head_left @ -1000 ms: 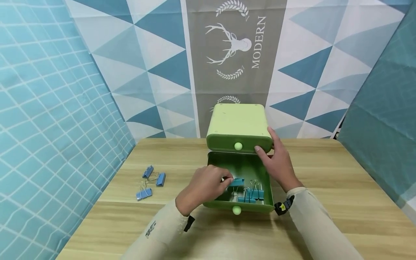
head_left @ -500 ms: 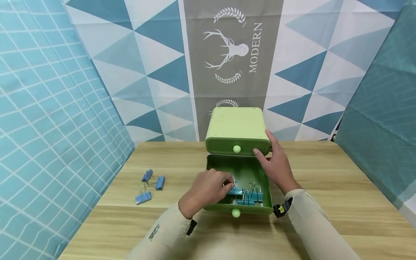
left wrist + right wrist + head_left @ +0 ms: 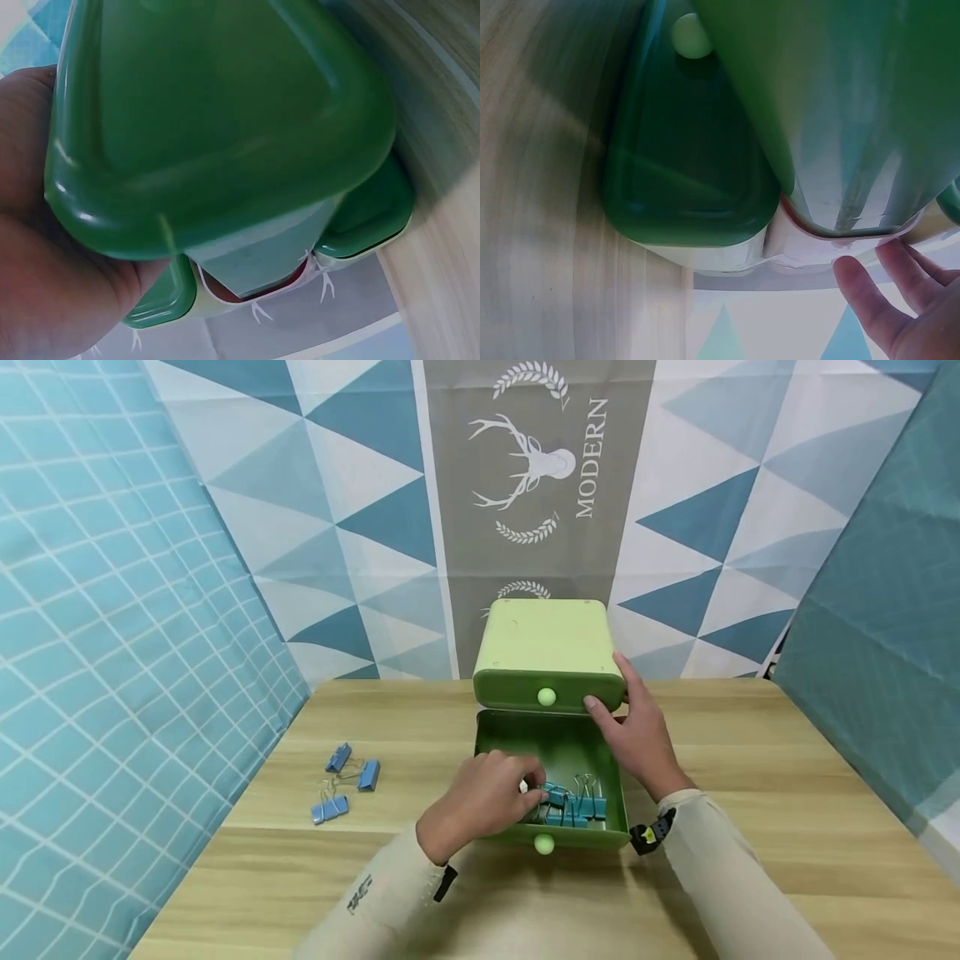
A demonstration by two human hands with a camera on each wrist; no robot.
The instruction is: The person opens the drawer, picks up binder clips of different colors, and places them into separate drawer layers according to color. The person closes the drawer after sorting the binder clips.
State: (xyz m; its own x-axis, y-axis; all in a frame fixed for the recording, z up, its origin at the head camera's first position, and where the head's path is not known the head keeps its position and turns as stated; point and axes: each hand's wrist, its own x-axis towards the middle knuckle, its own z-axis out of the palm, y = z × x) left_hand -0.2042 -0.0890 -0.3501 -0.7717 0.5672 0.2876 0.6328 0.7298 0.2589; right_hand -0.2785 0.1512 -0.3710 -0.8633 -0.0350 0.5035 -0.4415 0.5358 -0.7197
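Observation:
A green desktop drawer box (image 3: 551, 639) has its middle drawer (image 3: 555, 739) pulled out; a closed drawer (image 3: 690, 150) lies below. Inside the open drawer are several blue binder clips (image 3: 588, 808), some with upright wire handles. My left hand (image 3: 483, 802) reaches over the drawer's left wall, its curled thumb and index pinching the end of a tilted binder clip (image 3: 557, 792) on top of the others. The left wrist view hides those fingertips behind the drawer front (image 3: 225, 150). My right hand (image 3: 645, 735) grips the box's right front corner, thumb on the closed top drawer.
Several bluer binder clips, such as one clip (image 3: 330, 809), lie on the wooden table (image 3: 285, 877) to the left. A patterned cloth (image 3: 360, 527) hangs right behind the box. Blue cloths flank both sides.
The left hand has lowered the binder clip from above the pile down onto the other clips, where it now lies tilted. The right hand keeps its place on the box.

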